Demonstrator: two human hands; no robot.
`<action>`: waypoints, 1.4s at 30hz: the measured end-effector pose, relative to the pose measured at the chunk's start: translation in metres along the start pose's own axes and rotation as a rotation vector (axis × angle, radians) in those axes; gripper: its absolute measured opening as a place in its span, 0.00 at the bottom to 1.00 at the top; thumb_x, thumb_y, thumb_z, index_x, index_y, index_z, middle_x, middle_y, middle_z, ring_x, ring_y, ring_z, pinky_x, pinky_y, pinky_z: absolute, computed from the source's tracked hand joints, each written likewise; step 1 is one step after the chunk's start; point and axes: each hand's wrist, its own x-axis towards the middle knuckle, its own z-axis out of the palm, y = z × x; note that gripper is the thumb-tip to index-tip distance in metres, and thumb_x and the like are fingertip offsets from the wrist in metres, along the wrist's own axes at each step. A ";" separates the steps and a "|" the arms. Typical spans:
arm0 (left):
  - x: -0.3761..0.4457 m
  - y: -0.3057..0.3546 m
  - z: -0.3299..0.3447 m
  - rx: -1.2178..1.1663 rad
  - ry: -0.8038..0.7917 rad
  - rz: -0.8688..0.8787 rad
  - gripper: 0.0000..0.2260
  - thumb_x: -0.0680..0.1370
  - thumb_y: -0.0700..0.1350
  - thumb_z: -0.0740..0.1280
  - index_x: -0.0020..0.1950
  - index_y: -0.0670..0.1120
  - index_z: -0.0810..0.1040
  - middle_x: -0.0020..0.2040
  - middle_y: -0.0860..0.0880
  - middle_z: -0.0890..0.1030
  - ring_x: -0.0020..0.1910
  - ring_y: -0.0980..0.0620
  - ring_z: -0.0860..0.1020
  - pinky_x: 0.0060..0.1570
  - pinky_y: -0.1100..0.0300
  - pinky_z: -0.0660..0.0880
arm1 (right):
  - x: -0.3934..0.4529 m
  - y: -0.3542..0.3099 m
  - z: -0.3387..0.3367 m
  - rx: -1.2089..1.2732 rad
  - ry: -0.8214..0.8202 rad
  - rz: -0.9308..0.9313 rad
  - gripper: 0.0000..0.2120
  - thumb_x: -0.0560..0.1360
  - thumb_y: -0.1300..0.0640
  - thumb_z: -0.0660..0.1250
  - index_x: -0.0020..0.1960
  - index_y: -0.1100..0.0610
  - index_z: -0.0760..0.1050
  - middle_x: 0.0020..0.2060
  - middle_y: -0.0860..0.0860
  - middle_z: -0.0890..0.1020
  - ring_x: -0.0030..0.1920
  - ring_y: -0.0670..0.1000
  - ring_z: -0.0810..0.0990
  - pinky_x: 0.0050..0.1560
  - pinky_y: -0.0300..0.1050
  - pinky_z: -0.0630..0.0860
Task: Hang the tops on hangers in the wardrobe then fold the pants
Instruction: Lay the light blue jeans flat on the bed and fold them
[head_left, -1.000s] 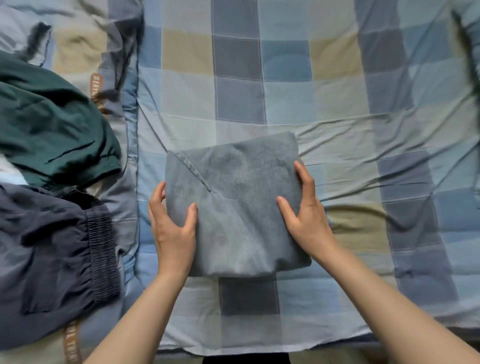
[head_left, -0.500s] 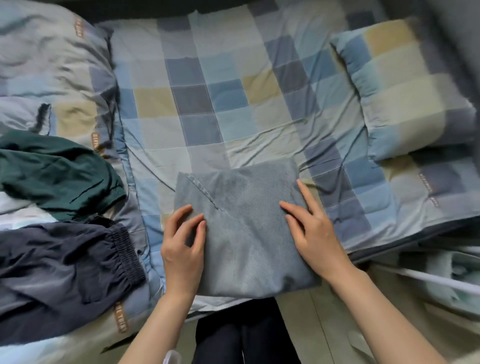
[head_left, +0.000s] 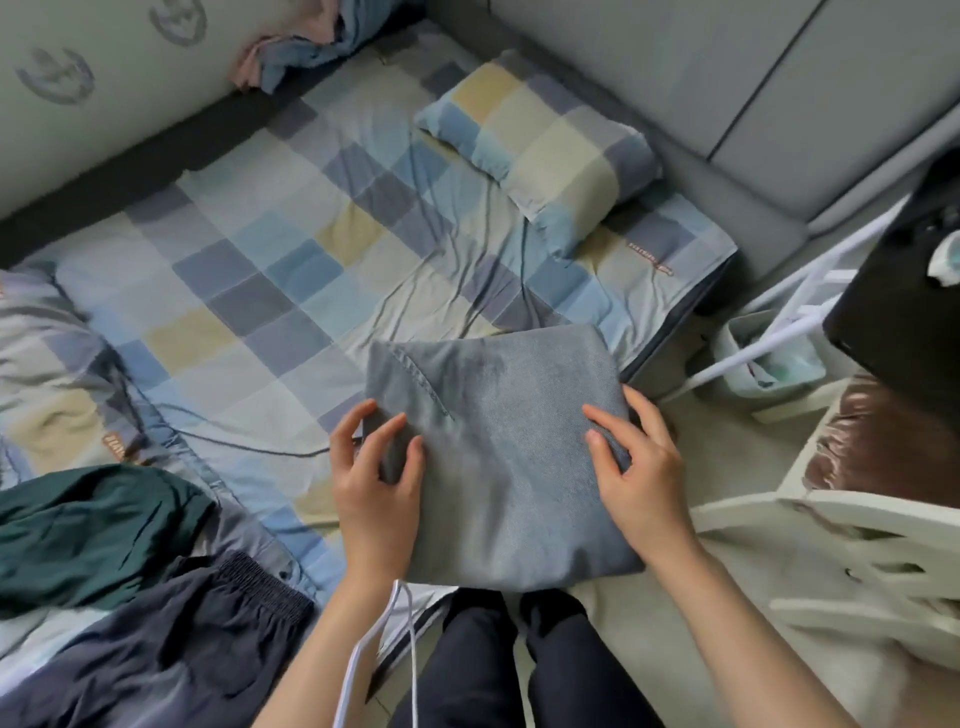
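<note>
Head view. Folded grey jeans (head_left: 511, 457) were held between both hands over the near edge of the bed (head_left: 291, 270), their right part past the bed's corner and above the floor (head_left: 727, 447); whether the underside touched the bed could not be told. The left hand (head_left: 376, 478) gripped the jeans' left edge, fingers curled onto the top face and thumb out at the side. The right hand (head_left: 641, 467) gripped the right edge, thumb on the top face and fingers curled round the edge. A stitched pocket seam ran aslant across the jeans' upper left part.

On the bed's near left lay a green garment (head_left: 88, 535) and, just beside and nearer, dark navy pants (head_left: 156, 654) with an elastic waistband, unfolded. A checked pillow (head_left: 550, 140) lay at the bed's far right corner, well apart from the jeans. Crumpled pink and blue cloth (head_left: 296, 47) lay at the far edge against the wall.

Right of the bed stood a white rack (head_left: 779, 312), a cream chair (head_left: 857, 545) and a black object (head_left: 904, 322). The person's dark-trousered legs (head_left: 519, 665) showed below the jeans, with a white cord (head_left: 410, 649) hanging beside the left forearm
</note>
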 end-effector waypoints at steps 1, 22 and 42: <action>-0.003 0.012 0.003 -0.008 -0.036 0.014 0.09 0.72 0.34 0.74 0.52 0.38 0.83 0.62 0.40 0.75 0.60 0.66 0.71 0.58 0.77 0.64 | -0.007 0.003 -0.013 -0.005 0.032 0.022 0.12 0.74 0.66 0.69 0.55 0.59 0.82 0.64 0.62 0.73 0.63 0.50 0.73 0.66 0.31 0.63; -0.282 0.273 0.216 -0.190 -0.966 0.336 0.16 0.75 0.45 0.73 0.63 0.51 0.79 0.71 0.64 0.65 0.64 0.72 0.63 0.58 0.85 0.55 | -0.297 0.186 -0.340 -0.228 0.745 0.577 0.11 0.74 0.66 0.68 0.55 0.60 0.82 0.62 0.59 0.75 0.55 0.43 0.77 0.54 0.25 0.69; -0.601 0.448 0.412 -0.173 -1.852 0.852 0.22 0.76 0.41 0.71 0.69 0.52 0.75 0.71 0.63 0.62 0.66 0.62 0.63 0.68 0.65 0.60 | -0.518 0.300 -0.484 -0.337 1.235 1.329 0.10 0.76 0.64 0.67 0.56 0.58 0.81 0.66 0.54 0.73 0.62 0.52 0.74 0.62 0.31 0.64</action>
